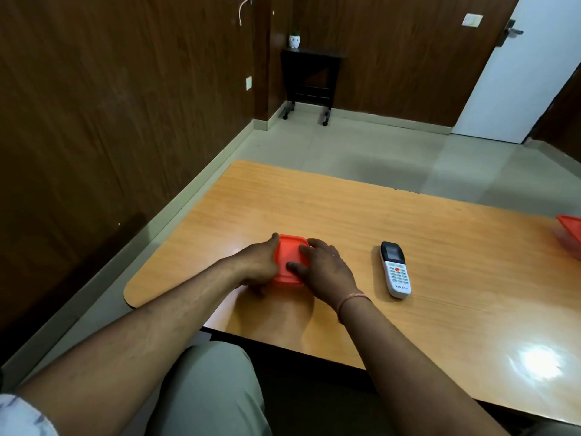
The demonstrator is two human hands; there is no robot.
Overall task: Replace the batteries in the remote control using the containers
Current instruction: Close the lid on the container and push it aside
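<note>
both your hands are on the small orange container [290, 258] near the table's [345, 212] left end: your left hand [259, 262] wraps its left side with the thumb along the far edge, your right hand [327, 269] lies over the right side with the thumb pressed on the lid, so both are clamped on it. it reads as the opening step, getting into the box before anything is done to the remote control [395, 269]. next you'd need to hold the base down with one hand and peel a lid corner up with the other; whether the lid has lifted at all can't be told. the remote lies face up just right of your right hand, apart from it, white body, dark screen end away from you. a second orange container [570, 229] sits cut off at the far right edge
</note>
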